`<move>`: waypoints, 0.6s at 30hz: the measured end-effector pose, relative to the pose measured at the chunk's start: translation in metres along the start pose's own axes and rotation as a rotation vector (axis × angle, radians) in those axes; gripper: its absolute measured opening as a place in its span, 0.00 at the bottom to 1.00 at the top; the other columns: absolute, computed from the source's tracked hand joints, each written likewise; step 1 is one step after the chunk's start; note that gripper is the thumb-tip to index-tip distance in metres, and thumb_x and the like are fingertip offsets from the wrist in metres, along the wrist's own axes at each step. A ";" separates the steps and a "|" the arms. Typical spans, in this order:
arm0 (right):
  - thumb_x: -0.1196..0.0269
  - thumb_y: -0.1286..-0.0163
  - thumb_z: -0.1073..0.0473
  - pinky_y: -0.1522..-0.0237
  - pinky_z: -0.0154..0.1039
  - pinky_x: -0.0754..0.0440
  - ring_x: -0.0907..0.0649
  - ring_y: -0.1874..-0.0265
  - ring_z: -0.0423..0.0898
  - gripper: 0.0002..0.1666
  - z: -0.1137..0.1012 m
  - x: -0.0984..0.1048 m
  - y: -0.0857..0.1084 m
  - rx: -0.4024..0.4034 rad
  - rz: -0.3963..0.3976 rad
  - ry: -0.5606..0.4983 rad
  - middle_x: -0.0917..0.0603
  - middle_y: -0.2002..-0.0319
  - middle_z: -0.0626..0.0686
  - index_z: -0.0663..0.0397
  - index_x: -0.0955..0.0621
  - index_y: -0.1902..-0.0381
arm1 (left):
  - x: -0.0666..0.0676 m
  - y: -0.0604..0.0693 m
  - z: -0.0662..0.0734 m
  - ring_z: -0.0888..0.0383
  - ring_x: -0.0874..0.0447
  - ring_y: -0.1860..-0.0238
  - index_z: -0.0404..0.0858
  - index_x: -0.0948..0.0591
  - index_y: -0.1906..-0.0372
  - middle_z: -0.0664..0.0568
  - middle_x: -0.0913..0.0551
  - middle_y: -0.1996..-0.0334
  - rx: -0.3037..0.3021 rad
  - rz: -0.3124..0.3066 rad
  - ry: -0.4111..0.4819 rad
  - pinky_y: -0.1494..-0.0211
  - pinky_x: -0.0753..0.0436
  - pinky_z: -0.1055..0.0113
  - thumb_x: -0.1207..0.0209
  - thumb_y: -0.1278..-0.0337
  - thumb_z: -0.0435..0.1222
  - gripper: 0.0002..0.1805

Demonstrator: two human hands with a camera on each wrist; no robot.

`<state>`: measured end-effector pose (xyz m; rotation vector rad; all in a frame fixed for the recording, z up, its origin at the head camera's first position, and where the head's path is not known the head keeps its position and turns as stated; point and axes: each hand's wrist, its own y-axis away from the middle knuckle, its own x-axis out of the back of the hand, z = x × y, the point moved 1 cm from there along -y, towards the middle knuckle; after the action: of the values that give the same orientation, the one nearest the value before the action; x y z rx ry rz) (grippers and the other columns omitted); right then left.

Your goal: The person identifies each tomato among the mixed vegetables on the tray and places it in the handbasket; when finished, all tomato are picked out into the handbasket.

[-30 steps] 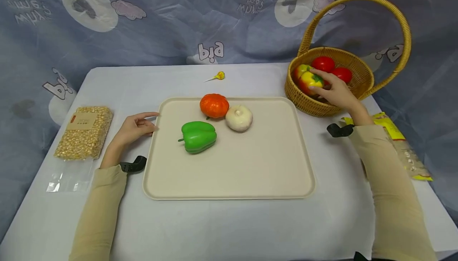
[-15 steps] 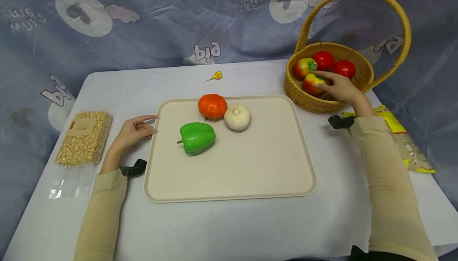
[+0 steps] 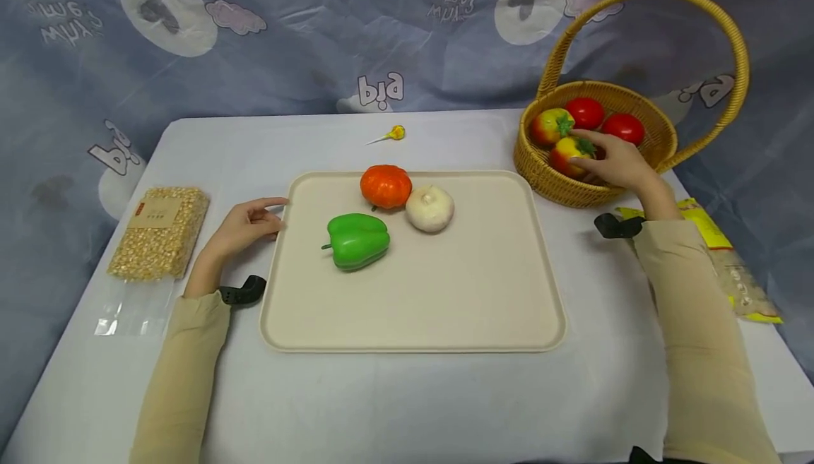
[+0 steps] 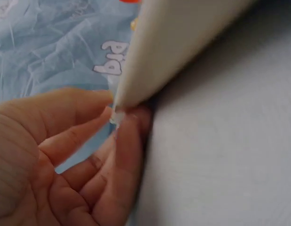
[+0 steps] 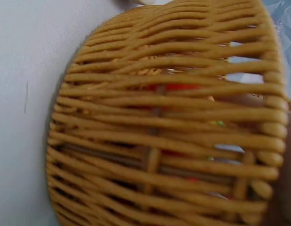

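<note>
In the head view my right hand (image 3: pixel 617 160) reaches into a wicker basket (image 3: pixel 566 192), with thumb and fingers around a small red-and-yellow bell pepper (image 3: pixel 568 158). A second red-and-yellow pepper (image 3: pixel 548 127) and two tomatoes (image 3: pixel 585 112) lie beside it. Basket weave (image 5: pixel 159 136) hides most of that hand in the right wrist view. At the left rim of a beige tray (image 3: pixel 483 287), my left hand (image 3: pixel 244 227) pinches the edge; the left wrist view shows its fingers (image 4: pixel 129 160) under the tray. A green bell pepper (image 3: pixel 358 241), an orange pumpkin (image 3: pixel 385 186) and a white onion (image 3: pixel 429 208) sit on the tray.
A bag of corn kernels (image 3: pixel 159 234) lies left of the left hand. Behind the right forearm is a yellow-and-clear packet (image 3: pixel 731 266). A small yellow lollipop-like item (image 3: pixel 396 133) rests beyond the tray. The basket's tall handle (image 3: pixel 740 75) arches above it.
The right hand has lowered the red-and-yellow pepper slightly, toward the near side of the basket, apart from the other pepper. The left hand stays at the tray rim; the head view shifts slightly.
</note>
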<state>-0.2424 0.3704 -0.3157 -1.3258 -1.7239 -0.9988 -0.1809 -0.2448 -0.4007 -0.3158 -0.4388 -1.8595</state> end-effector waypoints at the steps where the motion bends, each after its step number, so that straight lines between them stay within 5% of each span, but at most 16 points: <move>1: 0.46 0.31 0.42 0.44 0.65 0.31 0.26 0.49 0.67 0.39 0.002 0.002 0.003 -0.003 0.003 0.019 0.33 0.38 0.73 0.49 0.42 0.28 | -0.001 -0.001 0.003 0.71 0.19 0.70 0.31 0.33 0.34 0.57 0.17 0.68 -0.001 -0.011 -0.023 0.63 0.17 0.75 0.44 0.38 0.34 0.27; 5: 0.47 0.30 0.45 0.39 0.73 0.46 0.40 0.38 0.74 0.40 0.005 0.012 0.016 0.000 0.035 0.057 0.40 0.34 0.74 0.50 0.47 0.26 | -0.004 -0.001 0.016 0.70 0.19 0.67 0.33 0.33 0.34 0.37 0.21 0.55 0.008 -0.049 -0.140 0.61 0.18 0.75 0.48 0.34 0.37 0.26; 9: 0.48 0.29 0.49 0.36 0.73 0.51 0.45 0.34 0.73 0.38 -0.002 0.016 0.031 0.035 0.109 0.055 0.44 0.31 0.72 0.51 0.47 0.26 | -0.005 0.006 0.033 0.53 0.19 0.57 0.34 0.33 0.34 0.33 0.25 0.46 -0.018 -0.060 -0.327 0.53 0.19 0.62 0.52 0.32 0.39 0.25; 13: 0.48 0.28 0.53 0.36 0.71 0.45 0.39 0.36 0.70 0.35 -0.019 0.017 0.045 0.093 0.215 0.045 0.39 0.32 0.69 0.50 0.43 0.27 | -0.003 0.016 0.056 0.37 0.29 0.43 0.33 0.34 0.33 0.32 0.32 0.39 -0.098 -0.050 -0.491 0.44 0.26 0.43 0.54 0.30 0.38 0.24; 18: 0.48 0.29 0.57 0.41 0.69 0.35 0.31 0.42 0.67 0.32 -0.046 0.010 0.059 0.199 0.308 0.042 0.36 0.32 0.65 0.47 0.40 0.28 | -0.002 0.026 0.081 0.33 0.45 0.32 0.34 0.37 0.32 0.33 0.43 0.31 -0.174 -0.021 -0.626 0.34 0.39 0.36 0.56 0.29 0.39 0.25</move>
<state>-0.1825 0.3430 -0.2788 -1.3764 -1.4881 -0.6585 -0.1556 -0.2144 -0.3257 -1.0271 -0.7012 -1.7979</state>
